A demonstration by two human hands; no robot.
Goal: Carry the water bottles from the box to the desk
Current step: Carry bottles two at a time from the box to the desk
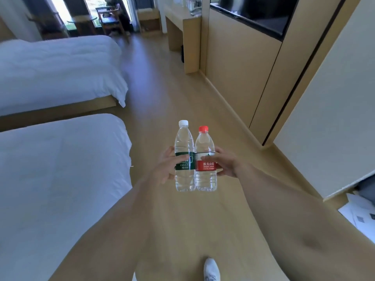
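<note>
Bottles ride upright and touching, green-label bottle (183,159) clamped in my left hand (168,167), red-label bottle (205,161) in my right hand (223,163), steadying them toward the desk (180,19).

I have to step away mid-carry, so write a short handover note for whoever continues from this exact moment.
Left hand grips the clear plastic bottle with white cap and green label.
Right hand grips the clear plastic bottle with red cap and red label.
Both bottles are upright, side by side, held over the wooden floor beside the white beds.
Done: bottles picked up.
Left: walk to the light wooden desk ahead and set them down.
</note>
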